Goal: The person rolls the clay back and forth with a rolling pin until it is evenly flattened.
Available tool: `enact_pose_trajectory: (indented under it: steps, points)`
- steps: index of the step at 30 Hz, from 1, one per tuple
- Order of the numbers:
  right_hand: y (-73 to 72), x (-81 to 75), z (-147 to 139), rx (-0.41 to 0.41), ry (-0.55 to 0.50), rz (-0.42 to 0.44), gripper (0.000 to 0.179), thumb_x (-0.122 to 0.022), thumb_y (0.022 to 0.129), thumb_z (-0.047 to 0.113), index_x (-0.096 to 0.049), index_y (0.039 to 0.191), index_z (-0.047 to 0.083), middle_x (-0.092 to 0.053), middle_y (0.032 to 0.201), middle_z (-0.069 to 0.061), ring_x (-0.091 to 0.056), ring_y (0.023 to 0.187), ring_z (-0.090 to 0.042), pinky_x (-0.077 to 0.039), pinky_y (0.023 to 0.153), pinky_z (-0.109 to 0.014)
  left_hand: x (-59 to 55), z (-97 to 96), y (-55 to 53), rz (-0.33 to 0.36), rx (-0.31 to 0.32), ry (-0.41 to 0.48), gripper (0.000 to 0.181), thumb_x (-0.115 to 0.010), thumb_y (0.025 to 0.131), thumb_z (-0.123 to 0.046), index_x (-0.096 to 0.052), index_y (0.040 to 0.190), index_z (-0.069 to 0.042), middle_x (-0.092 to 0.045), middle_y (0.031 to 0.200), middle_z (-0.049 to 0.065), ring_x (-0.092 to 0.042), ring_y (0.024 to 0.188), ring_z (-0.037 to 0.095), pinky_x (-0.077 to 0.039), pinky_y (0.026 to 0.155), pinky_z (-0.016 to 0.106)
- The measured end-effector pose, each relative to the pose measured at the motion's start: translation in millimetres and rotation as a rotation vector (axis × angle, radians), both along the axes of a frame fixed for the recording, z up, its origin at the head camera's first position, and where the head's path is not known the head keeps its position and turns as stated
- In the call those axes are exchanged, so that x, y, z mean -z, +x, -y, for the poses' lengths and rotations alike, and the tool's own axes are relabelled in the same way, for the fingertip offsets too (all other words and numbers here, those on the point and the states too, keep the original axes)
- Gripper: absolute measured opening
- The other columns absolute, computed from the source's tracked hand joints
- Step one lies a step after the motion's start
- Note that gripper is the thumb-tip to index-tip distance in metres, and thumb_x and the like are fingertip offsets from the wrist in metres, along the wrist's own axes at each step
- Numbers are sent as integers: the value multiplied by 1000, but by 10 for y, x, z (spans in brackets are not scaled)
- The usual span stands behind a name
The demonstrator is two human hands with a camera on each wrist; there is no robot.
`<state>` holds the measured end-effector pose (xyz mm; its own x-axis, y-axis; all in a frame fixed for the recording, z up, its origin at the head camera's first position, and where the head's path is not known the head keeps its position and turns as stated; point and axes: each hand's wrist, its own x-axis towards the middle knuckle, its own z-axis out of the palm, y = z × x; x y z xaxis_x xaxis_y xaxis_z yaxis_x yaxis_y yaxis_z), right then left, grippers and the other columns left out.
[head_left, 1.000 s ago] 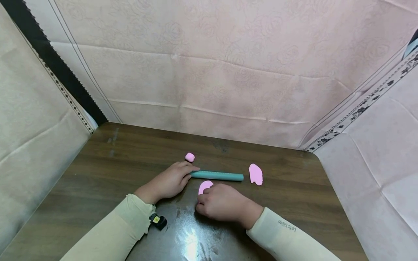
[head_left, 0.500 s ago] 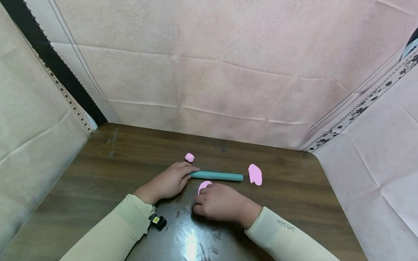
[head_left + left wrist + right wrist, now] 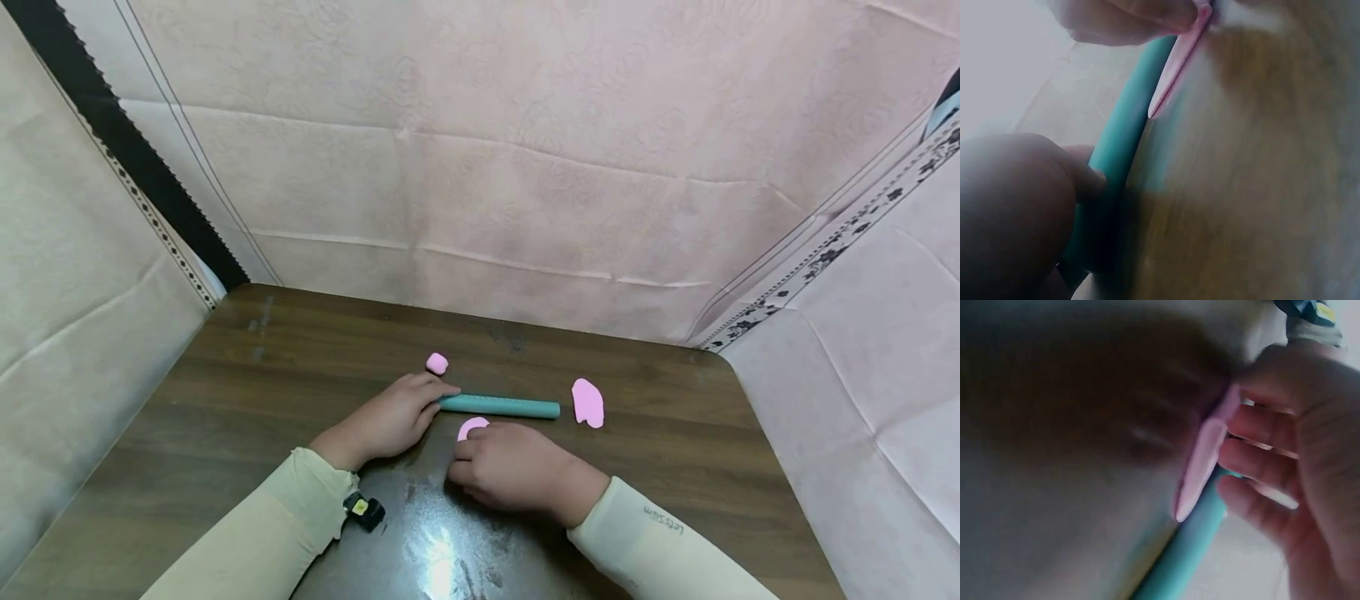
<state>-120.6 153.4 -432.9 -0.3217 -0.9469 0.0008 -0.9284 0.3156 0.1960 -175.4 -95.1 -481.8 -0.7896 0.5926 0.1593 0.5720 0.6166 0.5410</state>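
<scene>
My left hand (image 3: 397, 417) holds the left end of a teal rod (image 3: 502, 406) that lies on the table; a row of small marks runs along it. In the left wrist view the thumb lies against the rod (image 3: 1124, 131), and part of the grip is dark. Just in front of the rod, my right hand (image 3: 513, 467) pinches the edge of a flattened piece of pink modelling clay (image 3: 471, 427). Most of that piece is hidden by the hand in the head view. From the right wrist, the clay (image 3: 1200, 465) appears as a thin slab at the fingertips, alongside the rod.
A small pink clay lump (image 3: 437, 363) sits behind the left hand. Beyond the rod's right end lies another flat pink clay piece (image 3: 588, 403). The brown wooden table (image 3: 660, 467) has pale cloth (image 3: 487, 167) hanging behind it and at both sides.
The right fingers have shifted slightly over the pink clay and cover a bit more of it. My left hand and the teal rod stay in place.
</scene>
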Motion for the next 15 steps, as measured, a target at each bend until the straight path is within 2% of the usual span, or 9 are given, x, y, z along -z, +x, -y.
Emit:
enact_pose_trajectory:
  steps: [2, 4, 8, 11, 15]
  points:
    - [-24, -24, -11, 39, 13, 65, 7, -77, 109, 32, -81, 104, 29, -72, 99, 14, -66, 90, -9, -57, 85, -26, -3, 0, 4, 4, -3, -2, 38, -60, 118, -17, -68, 154, -17, -68, 156, 5, -62, 147, 31, -52, 122, 55]
    - [-25, -40, -8, 79, 33, 92, 9, -76, 111, 33, -83, 107, 29, -74, 101, 15, -67, 91, -9, -57, 86, -25, -7, 0, 7, 7, -5, -4, 38, -60, 118, -17, -68, 155, -17, -67, 156, 6, -62, 147, 32, -52, 122, 56]
    - [41, -54, 36, 109, 69, 7, 13, -76, 109, 28, -83, 98, 28, -73, 90, 13, -64, 78, -8, -56, 72, -25, -6, -4, 7, 4, -2, -7, 38, -61, 117, -17, -68, 155, -17, -67, 157, 6, -62, 148, 32, -51, 123, 56]
    - [92, -40, 58, 141, 49, -37, 7, -80, 103, 25, -80, 96, 26, -72, 88, 11, -65, 74, -8, -55, 65, -25, -5, -3, 6, 2, -1, -5, 38, -61, 117, -17, -68, 155, -17, -67, 157, 6, -62, 148, 33, -51, 123, 56]
    - [105, -20, 36, 243, -24, 89, 5, -83, 101, 25, -78, 103, 25, -73, 98, 10, -70, 86, -6, -60, 74, -25, -5, -2, 7, 5, 0, -7, 38, -61, 117, -17, -68, 155, -17, -67, 158, 6, -61, 149, 32, -51, 123, 56]
